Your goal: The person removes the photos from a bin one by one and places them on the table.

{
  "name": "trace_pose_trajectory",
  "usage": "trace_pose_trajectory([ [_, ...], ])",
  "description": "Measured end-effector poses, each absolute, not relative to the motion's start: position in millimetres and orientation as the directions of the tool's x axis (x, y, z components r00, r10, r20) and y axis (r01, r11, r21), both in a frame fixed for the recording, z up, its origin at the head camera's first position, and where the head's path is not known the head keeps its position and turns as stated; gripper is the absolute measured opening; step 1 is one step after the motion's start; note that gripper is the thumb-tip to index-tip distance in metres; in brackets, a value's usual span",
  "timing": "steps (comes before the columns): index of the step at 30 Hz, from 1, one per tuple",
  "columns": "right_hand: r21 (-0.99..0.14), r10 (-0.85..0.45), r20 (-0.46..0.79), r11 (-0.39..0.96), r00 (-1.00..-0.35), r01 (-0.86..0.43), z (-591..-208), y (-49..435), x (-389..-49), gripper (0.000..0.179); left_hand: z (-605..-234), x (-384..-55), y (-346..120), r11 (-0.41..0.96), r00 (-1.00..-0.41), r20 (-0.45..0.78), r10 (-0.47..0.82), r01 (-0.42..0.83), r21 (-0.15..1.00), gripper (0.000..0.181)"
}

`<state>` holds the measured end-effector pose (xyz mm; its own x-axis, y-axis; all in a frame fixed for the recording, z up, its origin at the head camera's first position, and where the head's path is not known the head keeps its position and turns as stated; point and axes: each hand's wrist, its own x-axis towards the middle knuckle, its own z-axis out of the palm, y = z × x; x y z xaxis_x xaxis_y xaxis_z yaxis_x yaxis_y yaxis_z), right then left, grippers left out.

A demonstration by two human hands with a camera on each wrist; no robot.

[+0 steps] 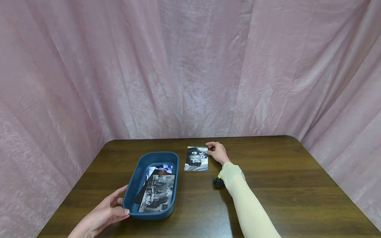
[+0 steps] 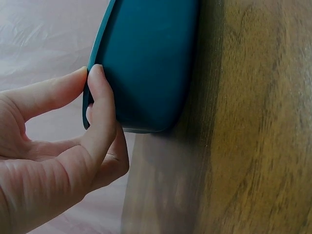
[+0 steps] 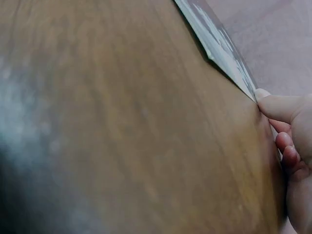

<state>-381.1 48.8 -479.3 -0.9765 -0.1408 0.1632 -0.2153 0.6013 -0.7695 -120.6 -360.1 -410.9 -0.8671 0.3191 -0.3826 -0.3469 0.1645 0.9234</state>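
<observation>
My left hand [image 1: 102, 211] holds the near left corner of a dark blue plastic bin [image 1: 151, 216]. Up close in the left wrist view, the thumb and fingers pinch its rim [image 2: 90, 73]. Inside the bin lie several overlapping photos, with a black-and-white print [image 1: 157, 195] on top. To the right of the bin, my right hand [image 1: 218, 153] pinches the right edge of another black-and-white photo [image 1: 196, 159] at the far part of the table. Its thumb [image 3: 275, 106] is on the photo's corner in the right wrist view, with the other fingers curled below.
A brown wood-grain table [image 1: 285, 185] with rounded far corners lies under everything. Pink curtains [image 1: 202, 72] hang behind and along both sides. A small black device [image 1: 218, 182] on a yellow band sits at my right wrist.
</observation>
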Motion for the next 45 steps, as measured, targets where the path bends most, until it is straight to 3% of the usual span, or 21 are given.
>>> trace_pose_trajectory([
  [10,-0.835,-0.108,0.143,0.521,-0.984,-0.179,-477.0,53.7,-382.4,0.042,-412.9,-123.9,-356.5,0.169,-0.87,-0.389,0.303,-0.352,0.92,0.092],
  [16,-0.868,-0.071,0.22,0.441,-0.973,-0.228,-462.3,37.8,-384.4,0.039,-412.7,-126.4,-354.9,0.17,-0.875,-0.373,0.308,-0.335,0.927,0.094],
  [25,-0.869,-0.13,0.366,0.306,-0.922,-0.388,-422.3,-39.7,-379.2,0.031,-414.2,-126.9,-358.8,0.168,-0.873,-0.385,0.298,-0.349,0.922,0.094],
  [33,-0.856,-0.17,0.44,0.217,-0.882,-0.469,-401.6,-125.6,-354.9,0.026,-414.5,-127.3,-361.0,0.172,-0.876,-0.388,0.287,-0.352,0.92,0.094],
  [40,-0.878,-0.176,0.403,0.202,-0.898,-0.434,-412.1,-165.1,-325.6,0.02,-414.8,-127.1,-359.5,0.165,-0.876,-0.38,0.297,-0.345,0.924,0.094],
  [45,-0.849,-0.389,0.275,0.332,-0.879,-0.412,-421.1,-168.2,-312.0,0.018,-413.6,-127.9,-358.9,0.167,-0.872,-0.389,0.297,-0.354,0.92,0.093],
])
